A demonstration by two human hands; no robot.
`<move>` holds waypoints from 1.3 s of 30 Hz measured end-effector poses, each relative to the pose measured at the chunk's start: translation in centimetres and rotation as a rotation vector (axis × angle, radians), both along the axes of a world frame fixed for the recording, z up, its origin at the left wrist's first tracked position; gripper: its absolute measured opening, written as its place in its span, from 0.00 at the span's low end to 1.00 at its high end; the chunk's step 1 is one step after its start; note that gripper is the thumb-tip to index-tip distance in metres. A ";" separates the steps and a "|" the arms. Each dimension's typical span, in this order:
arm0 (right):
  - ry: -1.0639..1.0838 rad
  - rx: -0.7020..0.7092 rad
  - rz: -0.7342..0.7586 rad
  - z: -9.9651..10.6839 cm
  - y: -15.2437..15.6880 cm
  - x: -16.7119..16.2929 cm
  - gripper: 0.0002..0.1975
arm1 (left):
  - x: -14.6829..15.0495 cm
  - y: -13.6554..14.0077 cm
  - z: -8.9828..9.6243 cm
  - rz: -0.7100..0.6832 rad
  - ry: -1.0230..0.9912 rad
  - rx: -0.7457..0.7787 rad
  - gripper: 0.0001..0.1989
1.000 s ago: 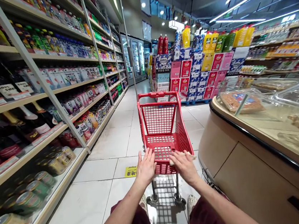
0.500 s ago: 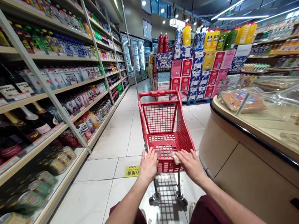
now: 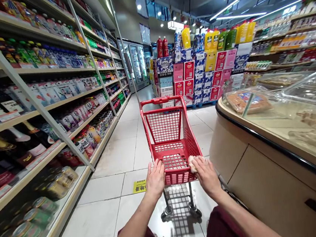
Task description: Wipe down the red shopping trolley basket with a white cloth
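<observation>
A small red plastic shopping cart stands in front of me, its low near rim towards me. My left hand holds the near left corner of the rim, fingers laid over the edge and the little finger sticking out; its thumb is hidden. At the near right corner, my right hand presses a crumpled whitish cloth or tissue against the rim, fingers bent over it. The cart's basket shows only its bare red grid.
Shelves of bottles and cans line the left. A rounded glass-topped counter with packaged food stands close on the right. Stacked drink cartons rise ahead. A yellow floor sticker lies left of the cart on white tiles.
My right hand has slid rightwards along the rim with the whitish cloth or tissue to the corner. My left hand stays at the left corner. The view has turned slightly right.
</observation>
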State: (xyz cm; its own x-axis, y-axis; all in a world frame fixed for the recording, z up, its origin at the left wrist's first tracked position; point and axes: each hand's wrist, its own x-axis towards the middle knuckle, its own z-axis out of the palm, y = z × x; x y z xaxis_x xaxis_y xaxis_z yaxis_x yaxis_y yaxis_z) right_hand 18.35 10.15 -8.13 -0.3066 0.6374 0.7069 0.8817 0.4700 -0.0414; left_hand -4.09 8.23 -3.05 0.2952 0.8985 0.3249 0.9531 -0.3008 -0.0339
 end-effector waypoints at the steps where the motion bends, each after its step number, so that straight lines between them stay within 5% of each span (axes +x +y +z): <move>1: 0.010 0.010 0.009 -0.2 -0.1 -1.0 0.21 | 0.0 0.0 0.0 0.002 0.003 0.000 0.19; 5: 0.015 0.020 0.140 0.1 0.0 -5.1 0.22 | -0.3 0.1 0.2 -0.010 0.018 0.017 0.19; 12: 0.078 0.054 -0.023 -0.5 0.3 -1.7 0.22 | -1.4 0.0 -0.3 0.034 0.067 0.080 0.20; 18: 0.062 0.104 0.176 -0.4 0.2 -7.6 0.21 | -1.1 0.2 -0.2 0.000 0.140 0.065 0.19; 25: 0.124 0.070 0.002 -0.8 0.3 -2.6 0.22 | -1.6 -0.6 -0.8 0.034 0.149 0.043 0.23; 31: 0.140 0.074 0.157 -0.5 -0.1 -9.0 0.23 | -1.7 -0.1 -0.5 -0.008 0.190 0.019 0.24; 39: 0.200 -0.027 0.128 -1.7 0.8 -1.5 0.23 | -2.7 1.0 1.8 -0.117 0.035 -0.012 0.13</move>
State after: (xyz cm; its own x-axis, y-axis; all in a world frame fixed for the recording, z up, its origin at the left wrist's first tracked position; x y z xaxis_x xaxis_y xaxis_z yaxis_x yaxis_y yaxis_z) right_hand 16.81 10.92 -9.84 -0.2417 0.6222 0.7446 0.7879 0.5737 -0.2236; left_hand -6.82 9.23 -1.21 0.4089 0.8611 0.3022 0.9099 -0.4102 -0.0623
